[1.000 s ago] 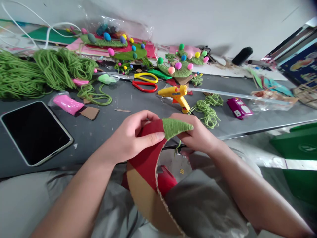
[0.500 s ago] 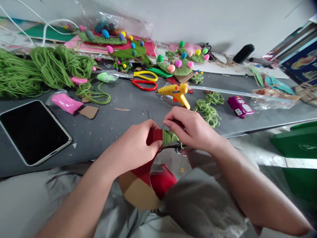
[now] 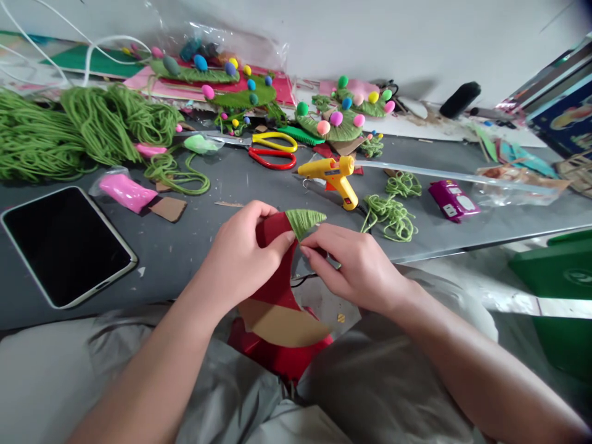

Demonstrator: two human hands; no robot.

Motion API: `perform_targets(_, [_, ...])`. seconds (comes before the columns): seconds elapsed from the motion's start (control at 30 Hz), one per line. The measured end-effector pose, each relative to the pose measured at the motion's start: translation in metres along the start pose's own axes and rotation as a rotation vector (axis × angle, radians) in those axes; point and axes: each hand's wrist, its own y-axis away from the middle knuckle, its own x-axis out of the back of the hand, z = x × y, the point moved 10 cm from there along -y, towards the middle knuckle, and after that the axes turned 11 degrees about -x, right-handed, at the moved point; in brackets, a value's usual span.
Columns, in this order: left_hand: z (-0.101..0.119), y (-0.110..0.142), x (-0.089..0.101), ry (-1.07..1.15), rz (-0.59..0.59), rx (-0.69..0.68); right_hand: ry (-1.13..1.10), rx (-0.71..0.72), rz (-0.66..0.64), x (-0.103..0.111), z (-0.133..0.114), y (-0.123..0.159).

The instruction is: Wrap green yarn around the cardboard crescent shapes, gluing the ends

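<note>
My left hand (image 3: 245,259) is closed on a curved red piece (image 3: 277,287), thumb on its face and fingers behind. Green yarn (image 3: 303,222) is wound tightly round the piece's pointed upper tip. Lower down, a tan cardboard-like part (image 3: 282,324) shows over my lap. My right hand (image 3: 354,256) pinches at the inner edge just below the wound part, where the yarn's loose strand appears to be; the strand itself is mostly hidden by the fingers. Another red area (image 3: 272,357) lies beneath, and I cannot tell whether it is joined.
Beyond my hands lie a yellow glue gun (image 3: 333,176), scissors (image 3: 272,148) and small yarn coils (image 3: 393,216). Green yarn hanks (image 3: 83,129) and a tablet-like device (image 3: 67,246) are at the left. Decorated green pieces (image 3: 345,129) sit along the back. A green bin (image 3: 559,271) stands right.
The red piece has turned so its wound tip points up and right in plain view. My right hand has gone from above the tip to below it, at the inner edge.
</note>
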Motion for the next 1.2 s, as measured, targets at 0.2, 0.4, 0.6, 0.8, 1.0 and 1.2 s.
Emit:
perform_targets(0.2, [-0.004, -0.001, 0.0, 0.242, 0.04, 0.073, -0.099, -0.07, 0.021, 0.003, 0.009, -0.003])
perform_targets(0.4, [-0.004, -0.002, -0.003, 0.361, 0.031, 0.086, -0.17, -0.054, 0.013, 0.002, 0.009, -0.005])
perform_targets(0.6, [-0.003, -0.002, -0.002, 0.443, 0.05, 0.097, -0.239, -0.057, 0.03, 0.009, 0.016, -0.009])
perform_targets(0.8, [0.002, 0.0, -0.007, 0.568, -0.021, 0.115, -0.303, 0.003, -0.033, 0.011, 0.027, -0.015])
perform_targets(1.0, [0.015, 0.007, -0.024, 0.568, -0.291, 0.071, -0.436, -0.001, -0.172, 0.01, 0.034, -0.026])
perform_targets(1.2, [0.021, 0.009, -0.028, 0.28, -0.401, -0.064, -0.366, -0.022, -0.216, 0.009, 0.038, -0.04])
